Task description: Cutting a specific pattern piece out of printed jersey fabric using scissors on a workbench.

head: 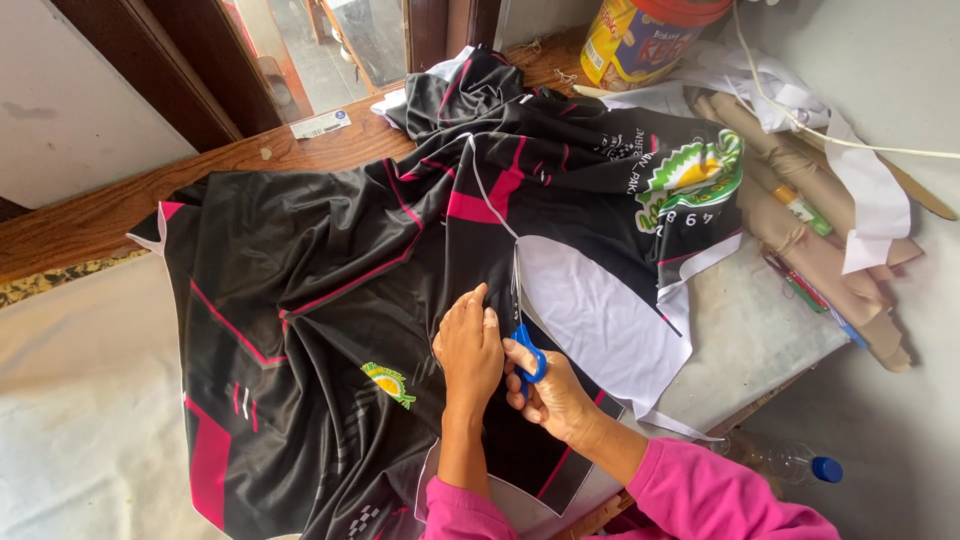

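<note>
While your right hand (548, 392) clenches the blue-handled scissors (527, 350), blades pointing up along the white edge of the black and pink printed fabric (330, 260), your left hand (468, 350) presses flat on the cloth just beside them, grasping nothing. By my reading the cut is only partly run: a loose white strip (690, 425) trails off toward the table's (745, 335) near right edge, while the white outline above the blades, toward the far edge, looks uncut. Rolled brown paper (800, 235) lies at the far right corner.
</note>
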